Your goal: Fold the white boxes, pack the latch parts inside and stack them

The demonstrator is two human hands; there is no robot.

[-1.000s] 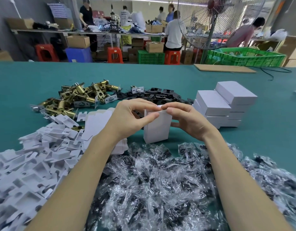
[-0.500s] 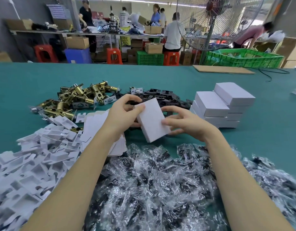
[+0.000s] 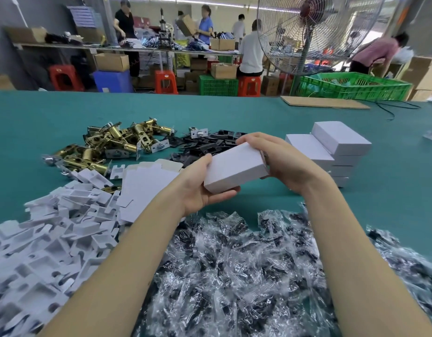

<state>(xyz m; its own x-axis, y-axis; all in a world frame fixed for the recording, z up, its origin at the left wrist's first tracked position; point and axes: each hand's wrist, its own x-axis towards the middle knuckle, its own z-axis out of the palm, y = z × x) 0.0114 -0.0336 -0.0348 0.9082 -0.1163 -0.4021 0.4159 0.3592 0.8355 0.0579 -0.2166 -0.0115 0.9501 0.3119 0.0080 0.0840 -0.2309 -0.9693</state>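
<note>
Both hands grasp one closed white box [image 3: 235, 170] above the green bench [image 3: 392, 190]: the left hand [image 3: 200, 188] cups its near end, the right hand [image 3: 280, 161] wraps its far end. Just right of this box stands a stack of finished boxes [image 3: 331, 152]. Left of it, many flat blanks [image 3: 142, 188] and brass latches [image 3: 108, 144] remain, so most work seems ahead.

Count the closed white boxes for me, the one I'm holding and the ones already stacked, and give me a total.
Held box, gripped by left hand and right hand: 1
Stacked boxes on the table, as far as the visible layers show: about 8, in two side-by-side columns of roughly 4; any behind are hidden.
Total: about 9
</note>
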